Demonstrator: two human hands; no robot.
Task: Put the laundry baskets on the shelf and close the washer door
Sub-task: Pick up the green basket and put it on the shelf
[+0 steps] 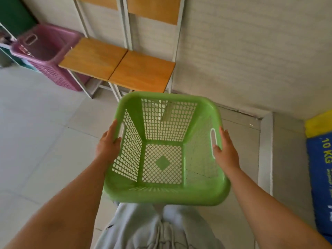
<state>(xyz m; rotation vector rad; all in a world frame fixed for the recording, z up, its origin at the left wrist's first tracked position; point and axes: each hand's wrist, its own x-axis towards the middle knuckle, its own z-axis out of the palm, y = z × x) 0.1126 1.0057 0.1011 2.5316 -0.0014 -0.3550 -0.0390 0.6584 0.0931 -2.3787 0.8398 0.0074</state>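
While carried empty above the tiled floor (36, 123), the green laundry basket (166, 192) is gripped at both side handle slots, left hand (107, 143) and right hand (225, 150) fingers curled around its rim; judged light, rigid, slightly flexible.

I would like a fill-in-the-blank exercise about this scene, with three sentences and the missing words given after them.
1. Both hands, left and right, hold a basket whose colour is ____.
2. Inside, that basket is ____.
3. The pink basket stands to the ____ of the wooden seats.

Missing words: green; empty; left
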